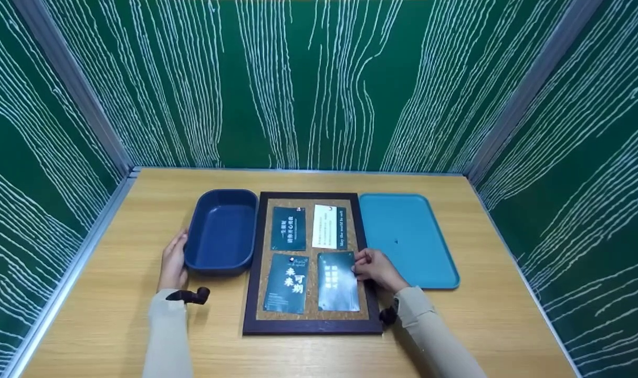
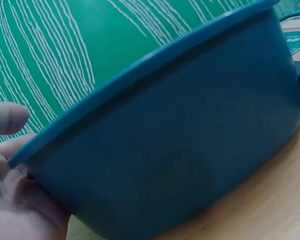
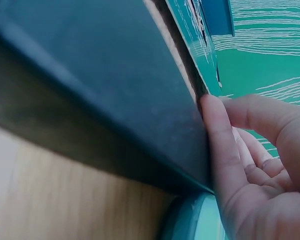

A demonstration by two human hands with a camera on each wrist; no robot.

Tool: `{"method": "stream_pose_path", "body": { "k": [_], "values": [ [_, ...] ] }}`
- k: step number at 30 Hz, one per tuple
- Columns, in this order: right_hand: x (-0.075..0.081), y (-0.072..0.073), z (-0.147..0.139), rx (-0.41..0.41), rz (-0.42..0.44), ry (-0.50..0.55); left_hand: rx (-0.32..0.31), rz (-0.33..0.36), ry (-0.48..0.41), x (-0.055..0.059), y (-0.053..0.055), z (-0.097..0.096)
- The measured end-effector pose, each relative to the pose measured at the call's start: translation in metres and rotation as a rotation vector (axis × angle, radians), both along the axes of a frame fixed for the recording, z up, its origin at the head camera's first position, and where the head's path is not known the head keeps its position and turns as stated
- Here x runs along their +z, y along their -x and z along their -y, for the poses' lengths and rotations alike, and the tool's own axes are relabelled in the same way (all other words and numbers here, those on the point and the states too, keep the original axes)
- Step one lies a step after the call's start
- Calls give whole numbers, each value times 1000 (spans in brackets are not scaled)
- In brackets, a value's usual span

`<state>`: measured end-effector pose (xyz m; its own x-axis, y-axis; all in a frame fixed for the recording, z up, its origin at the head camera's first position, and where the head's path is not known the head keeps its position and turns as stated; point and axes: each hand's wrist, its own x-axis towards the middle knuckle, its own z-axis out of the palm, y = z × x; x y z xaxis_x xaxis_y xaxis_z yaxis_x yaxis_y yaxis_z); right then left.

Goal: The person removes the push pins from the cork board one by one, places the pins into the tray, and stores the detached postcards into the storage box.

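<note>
On the table lies a dark-framed cork board [image 1: 312,326] with several printed cards on it. The lower right card [image 1: 338,286] is dark green with white writing, and its right edge is pinched between the thumb and fingers of my right hand [image 1: 377,269], also seen close up in the right wrist view [image 3: 260,150]. To the left of the board stands a deep blue plastic bin [image 1: 221,231]. My left hand [image 1: 173,261] rests against its outer left side. In the left wrist view, the thumb is apart from the bin's rim and the other fingers are partly hidden.
A flat turquoise tray [image 1: 408,241] lies right of the board, with a small dark speck on it. The bin and tray stand close to the board's sides. Green walls with white lines enclose the wooden table [image 1: 219,341] at the back and sides.
</note>
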<state>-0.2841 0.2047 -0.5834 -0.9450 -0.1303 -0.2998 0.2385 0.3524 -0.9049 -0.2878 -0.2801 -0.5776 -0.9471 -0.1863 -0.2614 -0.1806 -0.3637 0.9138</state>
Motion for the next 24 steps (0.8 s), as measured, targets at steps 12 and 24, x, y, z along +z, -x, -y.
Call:
{"method": "stream_pose_path", "body": {
  "k": [12,24],
  "values": [
    [2,-2,-1,-5,2,-1,28,76,114,-6,3,-4],
    [0,-1,-2,38,-5,54,46,46,6,-7,0,-6]
  ]
}}
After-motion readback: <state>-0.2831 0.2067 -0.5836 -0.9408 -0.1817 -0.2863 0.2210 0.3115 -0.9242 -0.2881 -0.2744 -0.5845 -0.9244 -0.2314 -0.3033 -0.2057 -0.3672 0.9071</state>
